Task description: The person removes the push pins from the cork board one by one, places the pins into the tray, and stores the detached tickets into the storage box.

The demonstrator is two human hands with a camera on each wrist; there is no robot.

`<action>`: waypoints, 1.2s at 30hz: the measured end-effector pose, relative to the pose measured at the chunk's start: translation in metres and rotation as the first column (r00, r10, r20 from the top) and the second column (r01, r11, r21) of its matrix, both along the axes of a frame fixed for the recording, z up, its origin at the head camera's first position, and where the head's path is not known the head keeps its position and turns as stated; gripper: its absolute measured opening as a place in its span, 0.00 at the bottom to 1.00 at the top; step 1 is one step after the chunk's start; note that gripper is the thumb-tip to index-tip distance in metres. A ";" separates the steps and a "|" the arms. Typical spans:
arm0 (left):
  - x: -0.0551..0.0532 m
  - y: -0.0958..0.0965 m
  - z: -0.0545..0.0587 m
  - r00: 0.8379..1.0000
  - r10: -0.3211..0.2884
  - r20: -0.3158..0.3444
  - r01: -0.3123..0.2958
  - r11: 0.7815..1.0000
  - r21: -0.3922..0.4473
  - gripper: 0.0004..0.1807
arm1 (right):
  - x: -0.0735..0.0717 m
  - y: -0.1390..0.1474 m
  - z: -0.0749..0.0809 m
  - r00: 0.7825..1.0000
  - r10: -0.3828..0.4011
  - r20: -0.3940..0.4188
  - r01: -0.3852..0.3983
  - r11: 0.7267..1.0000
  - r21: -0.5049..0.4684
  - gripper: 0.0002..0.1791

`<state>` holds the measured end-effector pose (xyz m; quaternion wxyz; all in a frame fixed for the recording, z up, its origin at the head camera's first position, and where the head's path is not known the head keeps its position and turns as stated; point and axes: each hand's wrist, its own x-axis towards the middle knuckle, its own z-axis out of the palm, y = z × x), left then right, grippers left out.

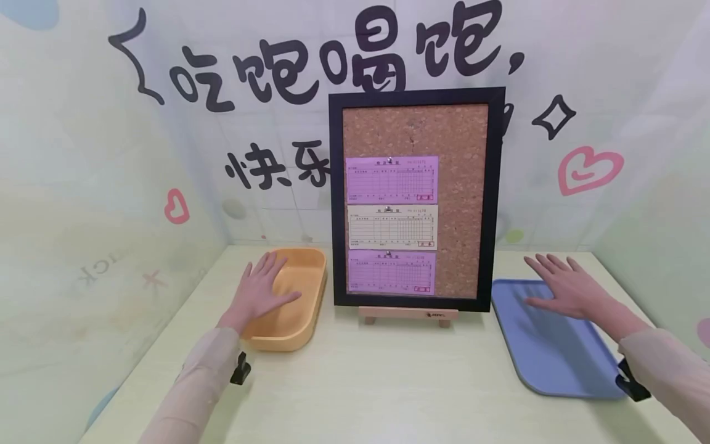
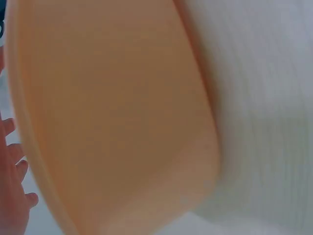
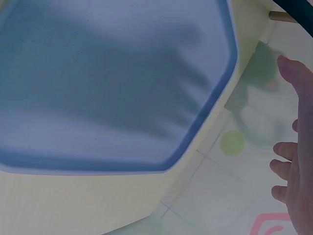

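Observation:
A black-framed cork board (image 1: pixel 460 154) stands on a small wooden easel (image 1: pixel 407 314) at the table's middle. Pinned down its left side are three slips: a purple one (image 1: pixel 391 179) on top, a cream one (image 1: pixel 392 227) in the middle, a purple one (image 1: pixel 391 272) at the bottom. My left hand (image 1: pixel 261 290) hovers flat, fingers spread, over the orange tub (image 1: pixel 294 320), whose inside (image 2: pixel 112 117) fills the left wrist view beside the hand (image 2: pixel 13 196). My right hand (image 1: pixel 563 287) is spread flat over the blue tray (image 1: pixel 554 357); in the right wrist view the tray (image 3: pixel 112 83) lies beside the hand (image 3: pixel 296 161).
The pale tabletop (image 1: pixel 388 382) is boxed in by printed walls on the left, back and right. The tub sits left of the easel, the tray right of it near the right wall. Both sleeves carry small black camera mounts (image 1: pixel 240 369).

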<state>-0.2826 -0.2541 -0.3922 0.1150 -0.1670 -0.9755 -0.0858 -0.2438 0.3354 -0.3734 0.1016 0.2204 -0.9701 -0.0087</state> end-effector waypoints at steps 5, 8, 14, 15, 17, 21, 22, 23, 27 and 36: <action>-0.003 0.013 0.011 1.000 -0.009 -0.019 0.010 0.996 0.086 0.48 | -0.001 0.000 0.002 1.000 0.014 -0.014 -0.014 1.000 -0.007 0.45; -0.005 0.021 0.018 0.999 -0.023 -0.037 0.028 0.989 0.142 0.48 | -0.001 -0.001 0.003 0.999 0.022 -0.023 -0.022 1.000 -0.007 0.45; -0.009 0.037 0.029 0.999 -0.025 -0.036 0.032 0.980 0.197 0.48 | 0.000 -0.003 0.005 0.997 0.048 -0.056 -0.048 0.999 -0.007 0.44; -0.010 0.040 0.031 0.999 -0.020 -0.038 0.028 0.978 0.205 0.48 | 0.000 -0.003 0.005 0.997 0.052 -0.064 -0.052 0.999 -0.006 0.44; -0.012 0.045 0.036 0.999 -0.019 -0.046 0.029 0.973 0.231 0.48 | 0.000 -0.004 0.006 0.995 0.060 -0.077 -0.061 0.998 -0.007 0.44; -0.016 0.055 0.044 0.996 -0.031 -0.080 0.052 0.960 0.274 0.47 | 0.000 -0.006 0.008 0.992 0.078 -0.095 -0.080 0.997 -0.014 0.43; -0.017 0.058 0.046 0.996 -0.039 -0.086 0.062 0.958 0.282 0.47 | 0.000 -0.006 0.009 0.992 0.081 -0.098 -0.083 0.996 -0.013 0.43; -0.018 0.060 0.047 0.995 -0.043 -0.092 0.068 0.954 0.291 0.46 | -0.001 -0.006 0.009 0.991 0.085 -0.102 -0.087 0.996 -0.010 0.43; -0.022 0.068 0.055 0.995 -0.048 -0.090 0.074 0.946 0.316 0.46 | -0.003 -0.008 0.013 0.987 0.102 -0.125 -0.103 0.995 0.000 0.43; -0.034 0.088 0.083 0.991 -0.039 -0.126 0.082 0.929 0.361 0.47 | -0.004 -0.012 0.023 0.987 0.104 -0.122 -0.108 0.994 -0.020 0.44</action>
